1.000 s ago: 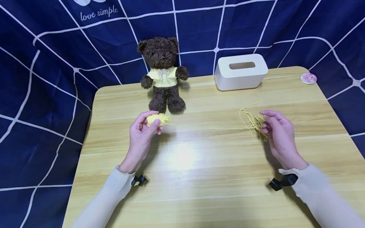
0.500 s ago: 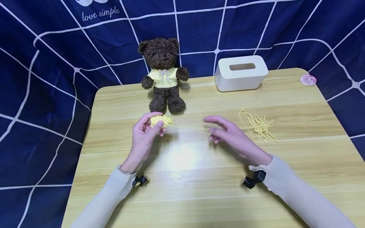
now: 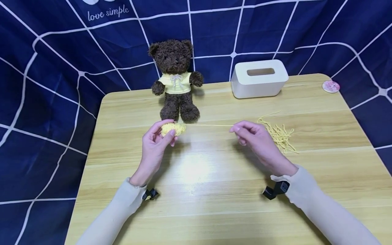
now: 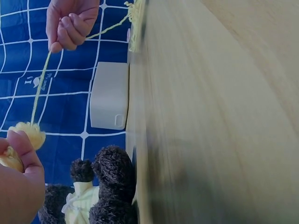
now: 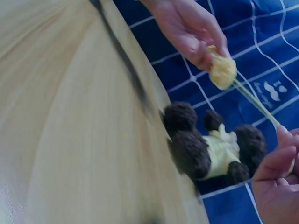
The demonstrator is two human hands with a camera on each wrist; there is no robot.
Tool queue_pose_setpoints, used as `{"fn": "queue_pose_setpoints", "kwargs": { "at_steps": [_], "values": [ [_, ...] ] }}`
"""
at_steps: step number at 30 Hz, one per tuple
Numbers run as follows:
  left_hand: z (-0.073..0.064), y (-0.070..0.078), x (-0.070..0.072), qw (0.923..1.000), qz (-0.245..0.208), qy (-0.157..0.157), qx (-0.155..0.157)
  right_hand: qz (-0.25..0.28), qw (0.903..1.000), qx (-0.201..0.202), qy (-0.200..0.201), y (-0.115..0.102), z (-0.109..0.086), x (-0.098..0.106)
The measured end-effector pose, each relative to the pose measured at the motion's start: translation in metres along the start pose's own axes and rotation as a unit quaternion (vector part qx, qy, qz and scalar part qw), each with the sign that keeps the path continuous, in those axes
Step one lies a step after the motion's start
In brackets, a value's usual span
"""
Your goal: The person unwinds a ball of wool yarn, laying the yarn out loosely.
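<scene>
My left hand holds a small pale-yellow ball of yarn between thumb and fingers, in front of the teddy bear. From the ball a single strand runs straight and taut to my right hand, whose thumb and forefinger pinch it. In the right wrist view the ball shows as an oval bundle, with the strand leaving its end. Behind the right hand, a loose heap of the same yarn lies on the table, partly hidden by that hand.
A brown teddy bear in a yellow top stands at the back of the wooden table. To its right are a white tissue box and a round pink disc. Blue checked cloth surrounds the back and sides.
My right hand has moved left from the loose yarn heap toward the ball and now pinches the strand, which has gone from slack to taut. The left hand has barely moved.
</scene>
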State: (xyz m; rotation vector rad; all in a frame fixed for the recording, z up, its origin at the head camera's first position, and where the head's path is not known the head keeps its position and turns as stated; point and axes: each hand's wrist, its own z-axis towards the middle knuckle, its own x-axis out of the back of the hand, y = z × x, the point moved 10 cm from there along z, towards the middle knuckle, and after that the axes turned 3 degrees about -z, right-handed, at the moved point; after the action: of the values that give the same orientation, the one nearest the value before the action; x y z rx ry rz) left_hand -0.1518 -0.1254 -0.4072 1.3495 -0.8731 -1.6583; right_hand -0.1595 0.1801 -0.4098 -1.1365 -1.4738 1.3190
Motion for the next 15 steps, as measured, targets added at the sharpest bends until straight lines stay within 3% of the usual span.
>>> {"fn": "queue_pose_setpoints", "kwargs": {
  "at_steps": [6,15],
  "values": [
    [-0.002,0.001,-0.002,0.9999,-0.007,-0.007,-0.001,0.091,0.9935,0.032,0.061,-0.013,-0.008,0.036],
    [-0.001,0.002,0.000,0.9999,0.013,0.008,-0.003,0.138,0.9862,0.056,0.071,-0.016,-0.018,0.055]
  ]
}}
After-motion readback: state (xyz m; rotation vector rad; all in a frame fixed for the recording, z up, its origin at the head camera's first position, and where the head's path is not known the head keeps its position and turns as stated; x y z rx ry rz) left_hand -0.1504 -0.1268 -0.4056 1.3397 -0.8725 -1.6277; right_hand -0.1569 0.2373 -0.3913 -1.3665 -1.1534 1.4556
